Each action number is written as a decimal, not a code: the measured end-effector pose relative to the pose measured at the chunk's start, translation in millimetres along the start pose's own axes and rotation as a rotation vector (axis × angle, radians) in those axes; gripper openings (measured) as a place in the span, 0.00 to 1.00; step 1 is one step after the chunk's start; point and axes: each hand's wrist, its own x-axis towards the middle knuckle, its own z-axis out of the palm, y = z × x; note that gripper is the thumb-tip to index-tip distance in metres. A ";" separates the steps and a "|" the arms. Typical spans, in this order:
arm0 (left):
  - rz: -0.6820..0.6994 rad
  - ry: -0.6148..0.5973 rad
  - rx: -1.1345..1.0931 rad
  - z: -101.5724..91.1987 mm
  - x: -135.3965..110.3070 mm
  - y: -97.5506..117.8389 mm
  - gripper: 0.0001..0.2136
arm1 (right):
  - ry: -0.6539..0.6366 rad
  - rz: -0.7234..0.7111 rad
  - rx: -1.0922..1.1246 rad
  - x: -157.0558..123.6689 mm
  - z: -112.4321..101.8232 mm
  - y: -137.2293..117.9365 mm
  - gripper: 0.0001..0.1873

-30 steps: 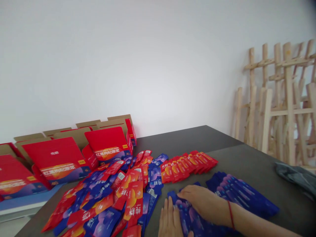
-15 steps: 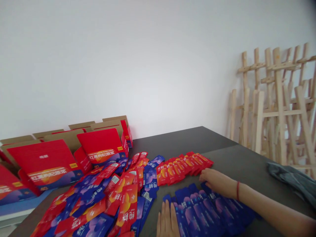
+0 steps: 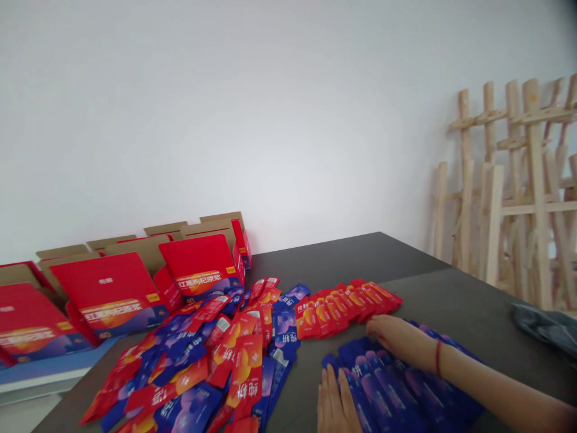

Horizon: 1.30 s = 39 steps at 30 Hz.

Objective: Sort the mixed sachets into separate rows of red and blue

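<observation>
A row of overlapping blue sachets [image 3: 392, 391] lies fanned on the dark table in front of me. My left hand [image 3: 336, 402] rests flat against the row's left side, its fingers stretched out. Across the far ends of the sachets lies my right hand [image 3: 396, 338], a red string at its wrist. Its fingers bend downward on the blue packs and are partly hidden; I see no pack lifted in it. Just beyond is a similar fanned row of red sachets [image 3: 345, 307]. Left of both rows spreads a loose pile of mixed red and blue sachets [image 3: 246, 373].
Several open red cartons [image 3: 201, 264] stand along the back left, some on a blue-and-white surface [image 3: 58, 367]. The dark table [image 3: 315, 252] reaches a pale wall. Wooden easels [image 3: 532, 198] stand at the right, near dark crumpled cloth or plastic [image 3: 545, 328].
My view has turned slightly left. My hands are closer together: the left has pushed rightward along the blue row's side, while the right has shifted leftward over its far ends.
</observation>
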 end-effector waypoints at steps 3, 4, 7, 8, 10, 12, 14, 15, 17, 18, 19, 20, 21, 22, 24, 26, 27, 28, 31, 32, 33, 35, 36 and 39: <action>-0.058 -0.023 -0.065 -4.7 6.3 11.0 0.18 | 0.025 0.003 0.003 0.1 2.9 -1.9 0.22; -0.069 -0.036 -0.083 -5.9 7.8 13.5 0.18 | 0.027 0.000 0.003 0.2 3.3 -3.3 0.21; -0.084 -0.073 -0.110 -6.2 9.6 16.6 0.18 | 0.057 -0.018 0.009 -0.9 1.6 -5.6 0.18; -0.083 -0.075 -0.114 -5.1 9.2 16.2 0.18 | 0.089 -0.023 0.014 -2.2 0.0 -4.2 0.17; -0.070 -0.063 -0.114 -1.4 7.5 14.1 0.19 | 0.180 0.008 0.011 -7.1 -4.1 4.5 0.17; -0.040 -0.047 -0.099 3.1 5.5 12.1 0.19 | 0.263 0.120 -0.032 -15.5 -7.3 21.7 0.19; -0.014 -0.044 -0.073 6.7 4.0 11.8 0.20 | 0.307 0.278 -0.108 -26.6 -7.4 44.0 0.22; -0.006 -0.044 -0.064 7.5 3.7 12.5 0.20 | 0.305 0.328 -0.146 -32.7 -5.8 55.1 0.22; 0.001 -0.043 -0.063 6.9 4.0 15.2 0.21 | 0.250 0.322 -0.205 -44.4 0.2 72.2 0.20; 0.001 -0.043 -0.074 5.4 4.6 16.9 0.21 | 0.216 0.283 -0.227 -49.4 4.2 76.8 0.19; 0.000 -0.045 -0.095 3.3 5.5 18.8 0.21 | 0.185 0.234 -0.249 -53.5 8.4 78.3 0.17; 0.001 -0.052 -0.121 0.7 6.7 20.5 0.21 | 0.159 0.193 -0.273 -56.6 12.6 76.9 0.17; 0.004 -0.061 -0.148 -2.2 8.0 22.1 0.21 | 0.140 0.172 -0.297 -58.8 16.3 72.8 0.17; 0.008 -0.071 -0.174 -5.1 9.5 23.3 0.22 | 0.127 0.162 -0.321 -60.1 19.3 66.8 0.17; 0.019 -0.092 -0.209 -10.5 12.5 24.6 0.22 | 0.106 0.142 -0.363 -60.7 22.3 52.0 0.16; 0.029 -0.107 -0.217 -14.3 15.1 24.2 0.22 | 0.112 0.132 -0.383 -59.7 20.6 37.2 0.16; 0.033 -0.110 -0.214 -15.5 16.0 23.4 0.21 | 0.137 0.160 -0.383 -59.1 18.3 30.3 0.16; 0.036 -0.107 -0.206 -16.2 16.6 22.4 0.20 | 0.176 0.214 -0.373 -58.7 15.3 23.7 0.16; 0.032 -0.086 -0.178 -16.0 17.3 19.4 0.21 | 0.328 0.331 -0.283 -59.5 8.8 2.5 0.23; 0.030 -0.091 -0.174 -15.6 17.4 18.8 0.22 | 0.361 0.303 -0.244 -60.7 9.3 -5.4 0.25; 0.029 -0.105 -0.177 -15.5 17.7 18.5 0.23 | 0.370 0.244 -0.210 -62.4 12.0 -13.5 0.26; 0.023 -0.155 -0.198 -16.3 19.0 19.0 0.23 | 0.327 0.112 -0.162 -66.6 23.5 -28.0 0.28; 0.016 -0.183 -0.215 -17.5 20.1 19.9 0.23 | 0.296 0.077 -0.155 -68.8 31.5 -33.4 0.29; -0.015 -0.257 -0.276 -24.0 24.5 25.6 0.21 | 0.259 0.032 -0.190 -73.7 55.7 -39.1 0.32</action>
